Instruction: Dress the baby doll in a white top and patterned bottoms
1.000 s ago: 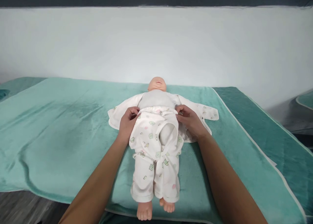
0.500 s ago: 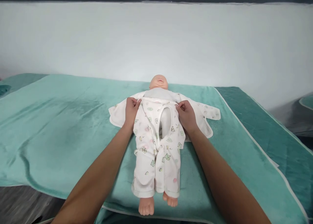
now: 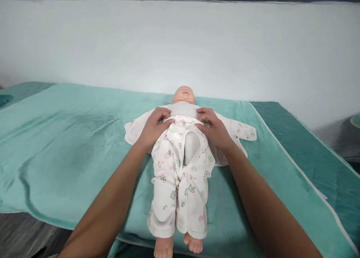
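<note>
fingers newly parted, waistband higher on belly

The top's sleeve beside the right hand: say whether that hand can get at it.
Probably yes: the right hand is at the trousers' waistband, and nothing visible blocks the way to the sleeve.

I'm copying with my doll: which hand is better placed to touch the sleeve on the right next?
Probably the right hand: it's nearer, on the same side of the doll as that sleeve. The left hand is across the pants.
</note>
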The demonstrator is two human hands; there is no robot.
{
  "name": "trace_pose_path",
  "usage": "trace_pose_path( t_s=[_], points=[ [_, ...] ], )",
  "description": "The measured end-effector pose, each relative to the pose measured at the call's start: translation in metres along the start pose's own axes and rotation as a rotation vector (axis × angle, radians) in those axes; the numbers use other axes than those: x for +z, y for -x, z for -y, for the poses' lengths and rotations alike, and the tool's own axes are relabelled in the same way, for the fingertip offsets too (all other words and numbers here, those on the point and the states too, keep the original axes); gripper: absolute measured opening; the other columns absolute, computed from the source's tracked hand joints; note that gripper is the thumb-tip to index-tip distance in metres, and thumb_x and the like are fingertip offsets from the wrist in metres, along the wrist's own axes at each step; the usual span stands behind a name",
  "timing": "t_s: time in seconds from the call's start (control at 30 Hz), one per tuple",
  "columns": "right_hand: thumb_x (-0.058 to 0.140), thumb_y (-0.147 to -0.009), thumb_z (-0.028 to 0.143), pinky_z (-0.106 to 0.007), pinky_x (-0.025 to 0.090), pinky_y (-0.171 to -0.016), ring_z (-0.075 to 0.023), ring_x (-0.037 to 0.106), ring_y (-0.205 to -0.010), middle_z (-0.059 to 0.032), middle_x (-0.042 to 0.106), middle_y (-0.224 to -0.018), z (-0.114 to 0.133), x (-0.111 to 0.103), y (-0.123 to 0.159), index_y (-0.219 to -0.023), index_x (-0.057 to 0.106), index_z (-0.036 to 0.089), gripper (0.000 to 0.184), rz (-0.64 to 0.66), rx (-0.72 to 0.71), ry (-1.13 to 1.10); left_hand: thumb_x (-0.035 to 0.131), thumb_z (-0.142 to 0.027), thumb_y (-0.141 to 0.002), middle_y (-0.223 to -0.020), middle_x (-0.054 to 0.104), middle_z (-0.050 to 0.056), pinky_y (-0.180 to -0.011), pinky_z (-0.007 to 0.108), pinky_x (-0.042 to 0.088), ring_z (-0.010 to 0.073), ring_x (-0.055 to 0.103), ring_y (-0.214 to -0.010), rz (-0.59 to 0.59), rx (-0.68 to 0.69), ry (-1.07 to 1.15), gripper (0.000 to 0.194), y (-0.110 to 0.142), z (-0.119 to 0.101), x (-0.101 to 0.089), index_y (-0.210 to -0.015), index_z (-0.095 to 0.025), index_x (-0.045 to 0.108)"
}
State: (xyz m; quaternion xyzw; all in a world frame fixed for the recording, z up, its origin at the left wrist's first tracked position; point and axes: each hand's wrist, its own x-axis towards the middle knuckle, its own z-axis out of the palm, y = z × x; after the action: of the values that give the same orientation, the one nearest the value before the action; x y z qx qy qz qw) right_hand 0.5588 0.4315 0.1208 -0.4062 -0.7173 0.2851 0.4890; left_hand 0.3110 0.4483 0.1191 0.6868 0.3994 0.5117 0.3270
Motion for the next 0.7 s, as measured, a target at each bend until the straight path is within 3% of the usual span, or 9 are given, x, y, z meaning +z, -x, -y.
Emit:
trace_pose_path(
  t_s=[0.1, 0.17, 0.27, 0.37, 0.43, 0.53, 0.6, 0.7],
  points=[
    [0.069, -0.087, 0.037, -0.044, 0.034, -0.114, -0.027, 0.044, -0.138, -0.008, 0.052, -0.143, 0.005, 0.002, -0.009, -0.081, 0.057, 0.024, 0.019, 0.001, -0.076, 0.106, 0.064, -0.034, -0.087, -0.101, 0.065, 0.002, -0.079, 0.028, 0.043, 0.0159, 0.057, -0.089, 0.013, -0.075, -0.021, 0.016, -0.004, -0.002, -0.001, -0.082, -0.021, 0.056],
    [0.064, -0.088, 0.036, -0.045, 0.038, -0.109, -0.0274, 0.051, -0.132, -0.0072, 0.059, -0.137, 0.006, 0.004, -0.018, -0.08, 0.054, 0.024, 0.018, 0.014, -0.078, 0.152, 0.062, -0.035, -0.088, -0.084, 0.061, -0.001, -0.069, 0.026, 0.039, 0.0136, 0.051, -0.075, -0.021, -0.1, -0.035, 0.017, -0.013, 0.004, 0.0, -0.082, -0.021, 0.054],
    [0.059, -0.09, 0.033, -0.042, 0.045, -0.094, -0.0247, 0.063, -0.102, -0.0044, 0.071, -0.112, 0.0, 0.009, -0.032, -0.081, 0.051, 0.024, 0.014, -0.067, 0.003, 0.271, 0.063, -0.031, -0.087, -0.066, 0.046, -0.005, -0.062, 0.024, 0.032, 0.0116, 0.042, -0.064, -0.17, -0.128, -0.03, 0.018, -0.033, 0.02, 0.005, -0.078, -0.021, 0.051],
    [0.057, -0.089, 0.032, -0.039, 0.045, -0.084, -0.0215, 0.059, -0.082, -0.0012, 0.068, -0.086, -0.011, 0.014, -0.044, -0.081, 0.051, 0.024, 0.012, -0.205, 0.107, 0.352, 0.064, -0.027, -0.084, -0.061, 0.041, -0.006, -0.059, 0.024, 0.03, 0.0104, 0.037, -0.059, -0.248, -0.213, 0.05, 0.02, -0.047, 0.035, 0.009, -0.075, -0.02, 0.048],
    [0.057, -0.087, 0.032, -0.037, 0.046, -0.084, -0.0209, 0.058, -0.084, -0.0012, 0.066, -0.086, -0.018, 0.017, -0.047, -0.08, 0.051, 0.024, 0.013, -0.237, 0.133, 0.285, 0.065, -0.029, -0.083, -0.062, 0.044, -0.006, -0.059, 0.023, 0.031, 0.0101, 0.039, -0.059, -0.229, -0.257, 0.109, 0.02, -0.048, 0.04, 0.011, -0.075, -0.02, 0.049],
    [0.058, -0.088, 0.036, -0.038, 0.046, -0.091, -0.0212, 0.06, -0.097, -0.004, 0.068, -0.103, -0.024, 0.017, -0.045, -0.082, 0.055, 0.023, 0.015, -0.215, 0.128, 0.155, 0.066, -0.034, -0.083, -0.068, 0.052, -0.004, -0.063, 0.024, 0.036, 0.0114, 0.046, -0.064, -0.196, -0.246, 0.091, 0.019, -0.044, 0.039, 0.012, -0.076, -0.02, 0.054],
    [0.058, -0.089, 0.041, -0.041, 0.043, -0.098, -0.0226, 0.059, -0.107, -0.006, 0.066, -0.116, -0.024, 0.016, -0.042, -0.081, 0.056, 0.023, 0.02, -0.19, 0.123, 0.135, 0.063, -0.034, -0.085, -0.076, 0.058, -0.002, -0.07, 0.026, 0.041, 0.0139, 0.052, -0.073, -0.197, -0.175, -0.026, 0.016, -0.042, 0.037, 0.011, -0.079, -0.021, 0.057],
    [0.056, -0.092, 0.046, -0.042, 0.038, -0.106, -0.0247, 0.057, -0.119, -0.0066, 0.066, -0.124, -0.021, 0.013, -0.041, -0.073, 0.054, 0.022, 0.031, -0.109, 0.118, 0.125, 0.061, -0.033, -0.087, -0.099, 0.066, 0.004, -0.09, 0.032, 0.044, 0.0202, 0.057, -0.101, -0.14, -0.012, -0.2, 0.013, -0.044, 0.031, 0.006, -0.081, -0.021, 0.062]
  ],
)
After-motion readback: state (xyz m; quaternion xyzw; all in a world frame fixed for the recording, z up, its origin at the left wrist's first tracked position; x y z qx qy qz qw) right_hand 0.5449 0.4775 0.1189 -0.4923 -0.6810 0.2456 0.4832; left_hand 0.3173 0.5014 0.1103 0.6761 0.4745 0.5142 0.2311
